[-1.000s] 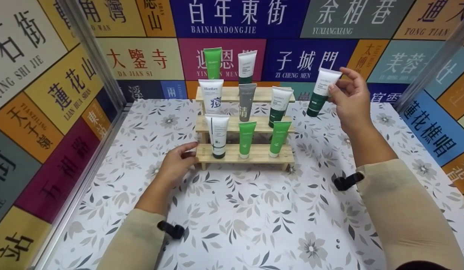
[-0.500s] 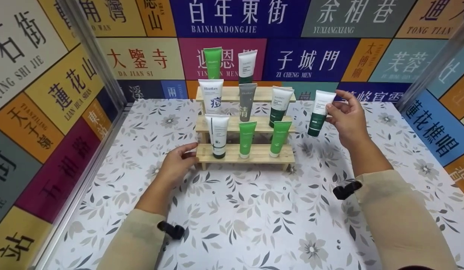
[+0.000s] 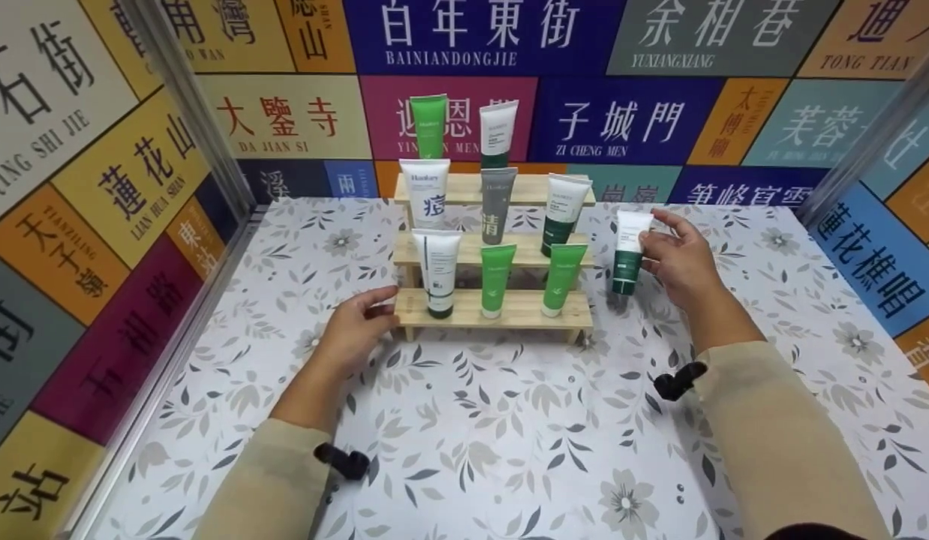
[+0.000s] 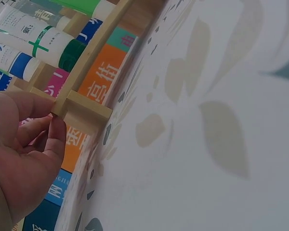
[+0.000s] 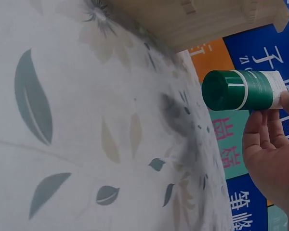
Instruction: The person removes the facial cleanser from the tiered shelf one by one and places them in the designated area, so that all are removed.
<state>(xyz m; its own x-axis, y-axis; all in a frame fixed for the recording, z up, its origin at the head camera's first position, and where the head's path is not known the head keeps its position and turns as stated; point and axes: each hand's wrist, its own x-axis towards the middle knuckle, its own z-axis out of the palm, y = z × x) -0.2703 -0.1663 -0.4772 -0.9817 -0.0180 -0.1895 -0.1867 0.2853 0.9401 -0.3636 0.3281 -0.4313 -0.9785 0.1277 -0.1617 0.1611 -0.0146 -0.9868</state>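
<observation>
My right hand pinches a white and dark green squeeze tube by its upper part, cap end down. In the right wrist view the green cap hangs above the tabletop, apart from its shadow. A three-step wooden display rack stands left of this tube. Thumb and fingers of my left hand grip the rack's front left corner, seen closely in the left wrist view. A white and green tube stands at the right of the middle step.
Other tubes stand on the rack: a white one, a grey one and bright green ones, among others. Leaf-patterned covering spreads over the table. Panels with large lettering wall in the back and sides.
My right hand has lowered the white and dark green tube beside the rack and brought it slightly left, from tilted to nearly upright. My left hand has kept its place on the rack corner.
</observation>
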